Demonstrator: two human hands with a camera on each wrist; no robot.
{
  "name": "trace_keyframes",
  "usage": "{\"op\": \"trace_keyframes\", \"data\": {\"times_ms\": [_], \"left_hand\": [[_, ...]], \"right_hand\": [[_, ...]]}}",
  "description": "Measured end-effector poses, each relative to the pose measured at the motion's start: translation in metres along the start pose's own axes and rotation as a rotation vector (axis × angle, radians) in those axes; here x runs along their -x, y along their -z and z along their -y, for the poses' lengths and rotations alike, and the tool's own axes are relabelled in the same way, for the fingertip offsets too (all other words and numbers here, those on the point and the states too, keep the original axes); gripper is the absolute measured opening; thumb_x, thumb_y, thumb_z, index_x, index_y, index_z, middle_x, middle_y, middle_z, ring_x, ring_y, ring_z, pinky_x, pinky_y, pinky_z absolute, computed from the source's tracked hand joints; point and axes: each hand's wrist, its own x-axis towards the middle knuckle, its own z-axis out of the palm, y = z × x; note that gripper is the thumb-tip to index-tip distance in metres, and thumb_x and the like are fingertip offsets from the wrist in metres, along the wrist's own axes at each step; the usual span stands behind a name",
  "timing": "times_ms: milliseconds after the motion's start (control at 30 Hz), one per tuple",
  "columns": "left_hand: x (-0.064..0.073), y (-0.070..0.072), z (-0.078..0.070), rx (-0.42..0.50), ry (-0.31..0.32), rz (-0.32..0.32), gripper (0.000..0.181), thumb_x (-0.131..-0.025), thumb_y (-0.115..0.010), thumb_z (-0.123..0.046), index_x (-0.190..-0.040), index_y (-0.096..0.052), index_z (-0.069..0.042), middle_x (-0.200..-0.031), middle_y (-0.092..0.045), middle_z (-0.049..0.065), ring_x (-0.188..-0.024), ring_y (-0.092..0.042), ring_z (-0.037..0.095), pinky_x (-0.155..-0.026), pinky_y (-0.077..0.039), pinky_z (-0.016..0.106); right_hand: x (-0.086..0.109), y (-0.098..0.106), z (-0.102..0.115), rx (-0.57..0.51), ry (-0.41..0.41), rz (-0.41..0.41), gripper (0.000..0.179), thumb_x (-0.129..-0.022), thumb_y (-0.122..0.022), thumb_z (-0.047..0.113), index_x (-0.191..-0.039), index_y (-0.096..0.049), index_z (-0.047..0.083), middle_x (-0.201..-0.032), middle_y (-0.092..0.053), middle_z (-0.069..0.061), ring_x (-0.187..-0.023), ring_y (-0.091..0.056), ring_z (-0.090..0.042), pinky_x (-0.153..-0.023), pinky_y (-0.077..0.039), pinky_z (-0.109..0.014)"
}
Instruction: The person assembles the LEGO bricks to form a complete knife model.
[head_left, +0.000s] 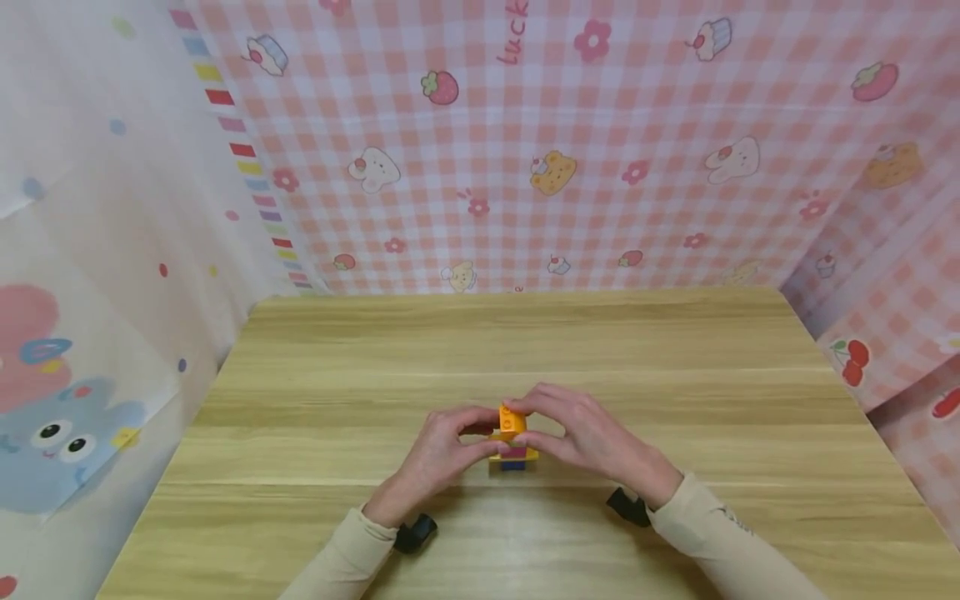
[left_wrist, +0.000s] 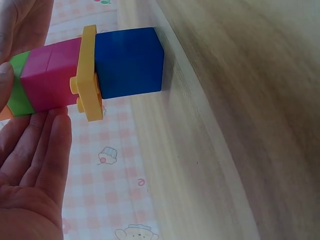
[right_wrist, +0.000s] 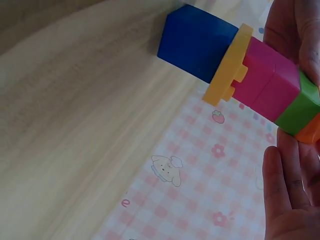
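Note:
Both hands are at a small tower of toy building bricks that stands upright on the table. From the bottom it has a blue brick [left_wrist: 129,62], a wider yellow plate [left_wrist: 90,75], magenta bricks [left_wrist: 52,75], a green brick [right_wrist: 298,107] and an orange brick [head_left: 512,421] on top. My left hand [head_left: 438,450] holds the tower from the left, thumb on the near side and fingers behind. From the right, my right hand [head_left: 592,429] pinches the orange brick at the top between thumb and fingers. The fingers partly hide the upper bricks.
The tower stands near the middle of a wood-grain table [head_left: 360,358]. A pink checked cloth [head_left: 495,125] hangs behind the far edge, and a white patterned cloth [head_left: 112,208] hangs at the left. Black wrist devices [head_left: 416,533] show below the hands.

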Motion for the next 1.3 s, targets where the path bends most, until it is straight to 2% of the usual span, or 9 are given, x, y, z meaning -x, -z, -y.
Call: {"op": "trace_keyframes", "data": {"times_ms": [100,300,400,567,667,767,1033,1167,1300], "left_hand": [[0.000,-0.001,0.001,-0.001,0.003,-0.005,0.031,-0.092,-0.079,-0.015,-0.121,-0.073,-0.004,-0.119,-0.075,0.009,-0.108,-0.072,0.021,-0.093,-0.059,0.034],[0.000,0.000,0.003,-0.002,-0.002,-0.018,0.033,-0.092,-0.080,-0.016,-0.122,-0.072,-0.005,-0.119,-0.075,0.007,-0.105,-0.072,0.019,-0.092,-0.060,0.037],[0.001,0.000,0.002,-0.033,0.018,-0.027,0.035,-0.092,-0.080,-0.019,-0.124,-0.072,-0.007,-0.120,-0.075,0.004,-0.107,-0.071,0.019,-0.094,-0.059,0.037],[0.003,-0.001,0.000,-0.093,0.069,-0.056,0.037,-0.092,-0.081,-0.024,-0.125,-0.072,-0.009,-0.122,-0.074,0.002,-0.114,-0.068,0.021,-0.100,-0.055,0.046],[0.004,-0.002,-0.001,-0.107,0.094,-0.059,0.037,-0.093,-0.081,-0.025,-0.125,-0.071,-0.010,-0.123,-0.073,0.002,-0.118,-0.067,0.022,-0.103,-0.053,0.050],[0.005,-0.002,-0.002,-0.110,0.092,-0.057,0.039,-0.093,-0.080,-0.027,-0.127,-0.069,-0.011,-0.127,-0.072,0.001,-0.120,-0.065,0.022,-0.104,-0.053,0.049],[0.008,0.005,-0.004,-0.061,0.107,-0.084,0.043,-0.096,-0.077,-0.026,-0.133,-0.066,-0.008,-0.130,-0.070,0.001,-0.122,-0.063,0.021,-0.106,-0.051,0.046],[0.010,0.007,-0.001,-0.077,0.131,-0.102,0.041,-0.096,-0.076,-0.024,-0.132,-0.067,-0.006,-0.127,-0.071,-0.002,-0.121,-0.063,0.019,-0.106,-0.051,0.045],[0.011,0.009,0.002,-0.090,0.137,-0.108,0.038,-0.097,-0.076,-0.023,-0.130,-0.068,-0.006,-0.126,-0.071,-0.002,-0.120,-0.064,0.019,-0.106,-0.051,0.045]], "right_hand": [[0.001,-0.002,-0.002,0.010,0.003,-0.016,0.040,-0.091,-0.081,0.015,-0.128,-0.070,0.006,-0.116,-0.073,-0.001,-0.102,-0.069,-0.015,-0.087,-0.061,-0.037],[0.003,-0.007,-0.004,0.001,-0.049,-0.033,0.048,-0.090,-0.083,0.018,-0.134,-0.067,0.009,-0.120,-0.073,0.000,-0.108,-0.069,-0.014,-0.092,-0.060,-0.038],[0.006,-0.009,-0.004,-0.001,-0.060,-0.032,0.054,-0.088,-0.084,0.017,-0.138,-0.064,0.010,-0.124,-0.071,0.000,-0.110,-0.068,-0.015,-0.094,-0.059,-0.041],[0.010,-0.011,-0.002,0.013,-0.100,-0.018,0.064,-0.089,-0.084,0.015,-0.146,-0.056,0.009,-0.129,-0.066,-0.003,-0.110,-0.067,-0.017,-0.096,-0.058,-0.044],[0.011,-0.012,0.000,-0.003,-0.136,-0.017,0.062,-0.090,-0.082,0.013,-0.146,-0.055,0.008,-0.129,-0.066,-0.002,-0.111,-0.067,-0.017,-0.096,-0.058,-0.043],[0.011,-0.011,0.001,-0.041,-0.168,-0.016,0.057,-0.091,-0.081,0.014,-0.142,-0.056,0.006,-0.129,-0.066,-0.001,-0.111,-0.068,-0.015,-0.096,-0.058,-0.042],[0.012,-0.006,0.004,-0.212,-0.346,0.010,0.047,-0.097,-0.076,0.023,-0.138,-0.056,0.012,-0.125,-0.068,0.000,-0.108,-0.068,-0.014,-0.097,-0.058,-0.039],[0.012,-0.005,0.000,-0.256,-0.442,-0.019,0.045,-0.097,-0.076,0.024,-0.137,-0.058,0.013,-0.119,-0.070,0.000,-0.104,-0.069,-0.015,-0.097,-0.058,-0.038],[0.012,-0.005,-0.007,-0.267,-0.495,-0.057,0.044,-0.097,-0.076,0.023,-0.137,-0.061,0.011,-0.116,-0.072,-0.002,-0.101,-0.070,-0.016,-0.094,-0.059,-0.037]]}}
